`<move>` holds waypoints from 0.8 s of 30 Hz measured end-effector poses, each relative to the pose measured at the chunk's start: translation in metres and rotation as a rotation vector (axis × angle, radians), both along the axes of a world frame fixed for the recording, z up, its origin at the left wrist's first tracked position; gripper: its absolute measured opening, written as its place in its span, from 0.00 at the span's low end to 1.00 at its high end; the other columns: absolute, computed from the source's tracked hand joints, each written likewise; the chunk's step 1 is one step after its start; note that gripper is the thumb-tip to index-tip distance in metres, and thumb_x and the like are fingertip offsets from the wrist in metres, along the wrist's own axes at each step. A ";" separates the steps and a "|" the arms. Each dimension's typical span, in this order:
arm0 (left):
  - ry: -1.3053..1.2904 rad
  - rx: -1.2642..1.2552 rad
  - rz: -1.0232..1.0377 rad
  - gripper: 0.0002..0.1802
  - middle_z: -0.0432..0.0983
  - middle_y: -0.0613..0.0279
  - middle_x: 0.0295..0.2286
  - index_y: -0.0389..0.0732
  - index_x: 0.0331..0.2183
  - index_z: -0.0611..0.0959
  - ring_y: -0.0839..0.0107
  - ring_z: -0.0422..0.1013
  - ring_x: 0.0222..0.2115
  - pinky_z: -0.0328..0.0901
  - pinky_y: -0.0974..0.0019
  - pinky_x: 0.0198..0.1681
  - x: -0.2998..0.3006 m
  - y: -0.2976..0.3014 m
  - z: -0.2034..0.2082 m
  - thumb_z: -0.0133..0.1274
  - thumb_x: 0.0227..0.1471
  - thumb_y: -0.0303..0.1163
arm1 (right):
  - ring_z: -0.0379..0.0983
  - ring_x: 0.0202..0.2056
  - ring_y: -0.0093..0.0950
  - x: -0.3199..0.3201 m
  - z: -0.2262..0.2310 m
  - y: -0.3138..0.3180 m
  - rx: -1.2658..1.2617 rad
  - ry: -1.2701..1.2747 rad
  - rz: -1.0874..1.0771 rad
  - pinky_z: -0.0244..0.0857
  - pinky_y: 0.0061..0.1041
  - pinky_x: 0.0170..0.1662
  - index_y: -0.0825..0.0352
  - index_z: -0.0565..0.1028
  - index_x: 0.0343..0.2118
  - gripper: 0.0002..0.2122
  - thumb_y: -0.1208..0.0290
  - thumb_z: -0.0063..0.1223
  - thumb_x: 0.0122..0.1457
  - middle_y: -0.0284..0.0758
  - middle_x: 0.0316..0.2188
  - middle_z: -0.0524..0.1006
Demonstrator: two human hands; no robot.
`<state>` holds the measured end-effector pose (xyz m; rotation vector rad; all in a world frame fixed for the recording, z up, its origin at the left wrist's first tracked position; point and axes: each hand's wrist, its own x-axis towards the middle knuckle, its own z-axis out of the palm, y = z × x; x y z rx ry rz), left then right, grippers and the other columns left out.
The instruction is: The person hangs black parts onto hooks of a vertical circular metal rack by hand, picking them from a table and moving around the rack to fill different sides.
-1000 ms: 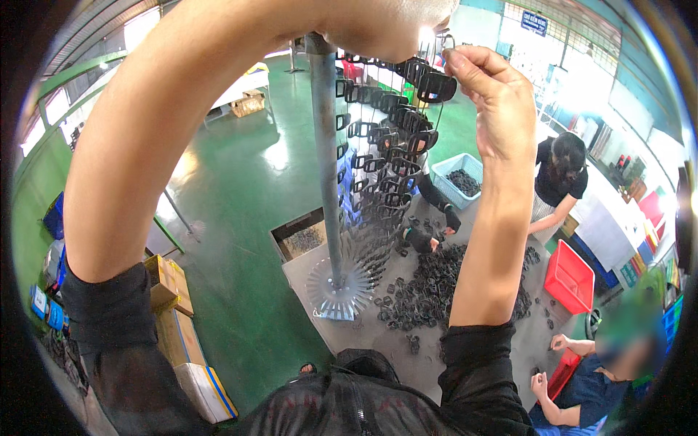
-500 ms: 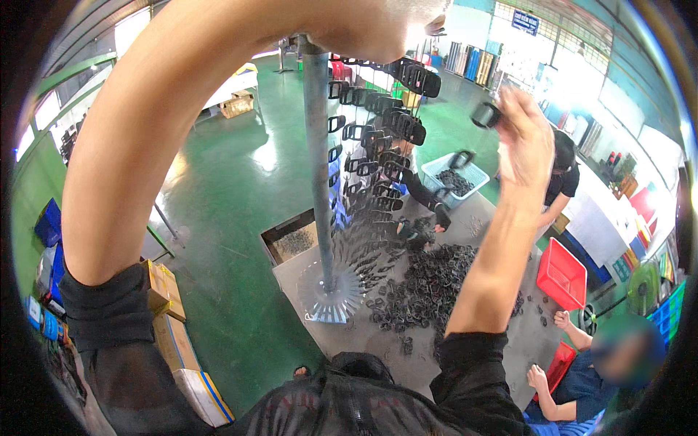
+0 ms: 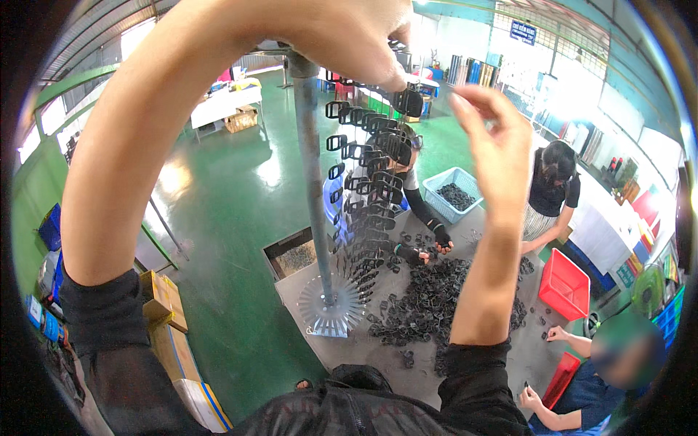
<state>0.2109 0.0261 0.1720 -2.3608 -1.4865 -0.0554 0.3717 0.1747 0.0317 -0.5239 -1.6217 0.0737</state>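
At the top, my left hand (image 3: 352, 40) bends over the head of a grey upright pole (image 3: 311, 145). Its fingers are curled in beside the uppermost black buckle-like frames (image 3: 408, 102); what they grip is partly hidden. Strings of the same small black frames (image 3: 356, 151) hang in columns by the pole, down to a round slotted metal base (image 3: 331, 309). My right hand (image 3: 498, 142) is raised right of the strings, fingers apart, with nothing visible in it. Below, a heap of loose black frames (image 3: 429, 298) lies on the grey table (image 3: 349, 356).
A light-blue basket (image 3: 452, 195) of black pieces stands at the table's far side, by a co-worker's dark-gloved hands (image 3: 440, 243). Red trays (image 3: 565, 283) and two more people are on the right. Cardboard boxes (image 3: 178, 349) stand at left on the green floor.
The black frame that my right hand held is no longer in it. That hand has moved left, nearer the top of the strings. My left hand has shifted slightly left.
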 end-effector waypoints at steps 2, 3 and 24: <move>0.016 -0.096 0.027 0.17 0.76 0.40 0.29 0.33 0.36 0.79 0.50 0.73 0.33 0.67 0.56 0.39 0.003 0.014 0.010 0.47 0.42 0.29 | 0.75 0.30 0.31 -0.029 0.007 -0.013 0.023 -0.001 0.028 0.67 0.28 0.37 0.66 0.79 0.34 0.09 0.68 0.57 0.52 0.40 0.30 0.79; 0.015 -0.039 -0.006 0.16 0.76 0.40 0.28 0.33 0.35 0.80 0.50 0.73 0.33 0.67 0.56 0.39 -0.002 0.021 0.003 0.47 0.41 0.28 | 0.75 0.31 0.36 -0.039 0.011 -0.022 -0.003 -0.008 -0.081 0.67 0.32 0.37 0.66 0.79 0.33 0.08 0.69 0.57 0.52 0.42 0.30 0.79; -0.111 0.170 -0.172 0.29 0.76 0.38 0.35 0.30 0.49 0.74 0.55 0.75 0.33 0.69 0.58 0.41 -0.010 0.003 -0.019 0.45 0.39 0.21 | 0.77 0.32 0.29 0.073 0.013 0.015 -0.340 -0.189 -0.650 0.68 0.24 0.38 0.66 0.81 0.33 0.10 0.66 0.59 0.50 0.38 0.30 0.80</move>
